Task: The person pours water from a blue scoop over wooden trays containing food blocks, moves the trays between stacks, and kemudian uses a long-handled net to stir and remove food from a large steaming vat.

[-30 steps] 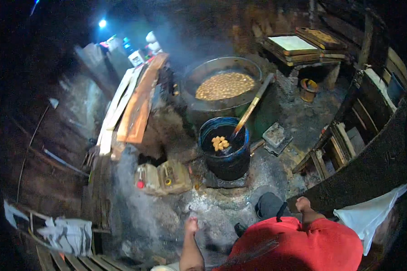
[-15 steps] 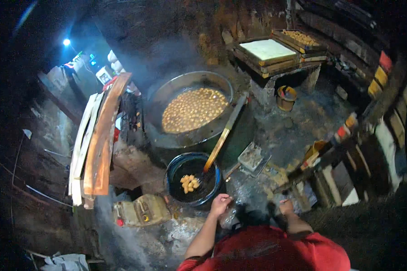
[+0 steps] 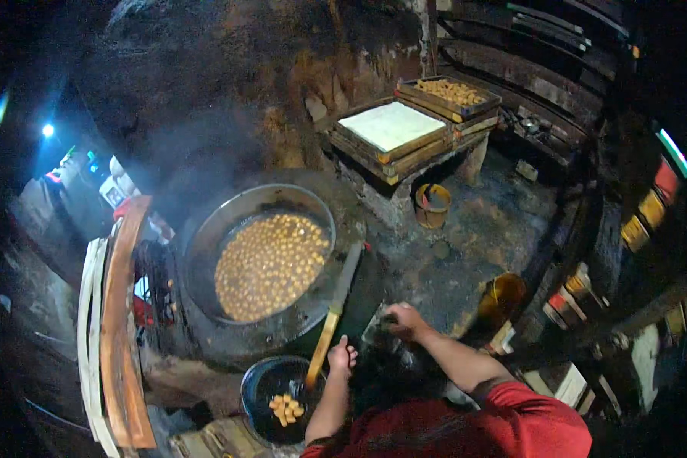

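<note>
My left hand (image 3: 342, 356) is raised beside a long wooden handle (image 3: 325, 340), its fingers curled and the thumb up; nothing shows in it. The handle leans from a dark round tub (image 3: 249, 391) up to the stove's edge, and its lower end is inside the tub. Several golden-brown fried pieces (image 3: 286, 410) lie in there. My right hand (image 3: 407, 320) reaches forward over the floor, right of the handle. Its fingers are closed, with something dark at them that I cannot make out. Left of the handle, a big wok (image 3: 193, 267) holds many brown pieces in liquid.
A white slab (image 3: 391, 126) in a wooden frame stands on a low support at the back. Beside it is a tray (image 3: 422, 96) of brown pieces. A yellowish bucket (image 3: 433, 208) stands on the floor. Long planks (image 3: 118, 328) lean at left; steam rises above the wok.
My right hand has moved forward and left, away from my body. My left hand has come up closer to the wooden handle. The view has shifted, with the wok now lower and further left.
</note>
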{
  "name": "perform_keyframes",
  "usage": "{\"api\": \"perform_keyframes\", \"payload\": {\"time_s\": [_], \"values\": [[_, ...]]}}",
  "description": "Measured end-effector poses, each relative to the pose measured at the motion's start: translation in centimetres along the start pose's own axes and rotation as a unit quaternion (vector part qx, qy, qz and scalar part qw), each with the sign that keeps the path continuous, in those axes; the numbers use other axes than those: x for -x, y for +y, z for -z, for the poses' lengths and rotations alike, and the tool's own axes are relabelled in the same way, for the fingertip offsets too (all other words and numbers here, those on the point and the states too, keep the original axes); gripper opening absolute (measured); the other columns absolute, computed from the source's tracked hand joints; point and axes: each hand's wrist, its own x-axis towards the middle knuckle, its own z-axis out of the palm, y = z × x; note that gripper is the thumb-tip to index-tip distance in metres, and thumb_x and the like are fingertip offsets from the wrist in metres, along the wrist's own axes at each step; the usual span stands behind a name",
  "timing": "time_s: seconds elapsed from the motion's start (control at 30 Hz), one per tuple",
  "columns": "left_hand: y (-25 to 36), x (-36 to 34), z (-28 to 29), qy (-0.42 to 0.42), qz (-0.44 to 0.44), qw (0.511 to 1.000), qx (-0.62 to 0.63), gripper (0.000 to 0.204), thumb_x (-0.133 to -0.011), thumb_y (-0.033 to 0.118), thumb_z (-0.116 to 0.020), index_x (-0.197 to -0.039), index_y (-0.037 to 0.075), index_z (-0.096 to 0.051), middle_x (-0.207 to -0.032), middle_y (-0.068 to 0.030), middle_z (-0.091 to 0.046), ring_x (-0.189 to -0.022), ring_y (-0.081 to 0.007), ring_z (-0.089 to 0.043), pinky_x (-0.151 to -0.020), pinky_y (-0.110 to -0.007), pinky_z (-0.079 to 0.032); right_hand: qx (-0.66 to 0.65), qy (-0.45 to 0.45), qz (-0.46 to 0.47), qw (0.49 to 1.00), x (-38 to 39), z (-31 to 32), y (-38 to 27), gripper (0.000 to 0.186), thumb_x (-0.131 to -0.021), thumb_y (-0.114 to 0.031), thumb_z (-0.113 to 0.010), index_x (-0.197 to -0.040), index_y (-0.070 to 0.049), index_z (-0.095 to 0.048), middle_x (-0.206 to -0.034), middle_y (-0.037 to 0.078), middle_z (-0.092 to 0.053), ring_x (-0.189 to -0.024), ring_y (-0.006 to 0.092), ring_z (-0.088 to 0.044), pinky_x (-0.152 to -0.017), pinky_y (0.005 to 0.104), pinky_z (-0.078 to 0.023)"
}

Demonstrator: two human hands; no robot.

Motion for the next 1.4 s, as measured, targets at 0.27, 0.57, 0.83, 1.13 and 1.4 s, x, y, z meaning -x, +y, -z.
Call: {"api": "perform_keyframes", "payload": {"time_s": [0.27,0.57,0.83,1.13,1.4], "values": [[-0.8,-7.8,2.7,0.044,0.077,0.959,0.269,0.068,-0.08,0.059,-0.054,-0.106,-0.004,-0.05,-0.085,-0.0203,-0.061,-0.074,-0.0365,-0.06,-0.069,-0.043,-0.052,0.396,0.02,0.403,0.825,-18.9,-5.1,-5.4,0.034,-0.08,-0.028,-0.054,-0.113,-0.02,-0.056,-0.114,0.006,-0.054,-0.105,0.0299,-0.051,-0.091,0.0618,-0.032],[3.0,-11.3,0.5,0.115,0.045,0.96,0.253,0.049,-0.081,0.051,-0.046,-0.092,0.004,-0.055,-0.071,-0.0082,-0.049,-0.058,-0.026,-0.048,-0.051,-0.035,-0.042,0.47,-0.508,0.188,0.697,-26.4,-6.8,-2.4,0.032,-0.079,-0.033,-0.058,-0.104,-0.013,-0.061,-0.107,0.015,-0.062,-0.105,0.0331,-0.057,-0.088,0.0598,-0.038],[-0.2,-15.4,-0.8,0.297,-0.002,0.806,0.512,0.046,-0.085,0.031,-0.033,-0.11,-0.001,-0.054,-0.109,-0.0169,-0.06,-0.097,-0.034,-0.059,-0.089,-0.046,-0.047,0.323,-0.6,0.306,0.666,-30.3,-2.1,-4.3,0.034,-0.066,-0.023,-0.065,-0.094,-0.003,-0.063,-0.081,0.018,-0.066,-0.076,0.0378,-0.065,-0.067,0.0495,-0.051],[19.5,-8.8,-21.6,0.328,-0.057,0.823,0.46,0.022,-0.083,0.025,-0.049,-0.066,0.011,-0.053,-0.062,-0.0056,-0.055,-0.061,-0.0244,-0.056,-0.064,-0.036,-0.05,0.206,-0.612,0.294,0.704,-40.6,14.5,-4.2,0.048,-0.07,-0.029,-0.065,-0.105,0.002,-0.052,-0.091,0.023,-0.062,-0.089,0.0384,-0.061,-0.076,0.0515,-0.047],[28.0,-18.4,-35.3,0.216,-0.12,0.94,0.235,0.024,-0.084,0.032,-0.056,-0.093,0.01,-0.055,-0.089,-0.0057,-0.056,-0.079,-0.0262,-0.056,-0.069,-0.042,-0.049,0.088,-0.479,0.08,0.87,-43.5,30.1,6.5,0.056,-0.075,-0.039,-0.063,-0.117,-0.005,-0.047,-0.096,0.019,-0.062,-0.091,0.0372,-0.061,-0.077,0.0484,-0.047]]}}
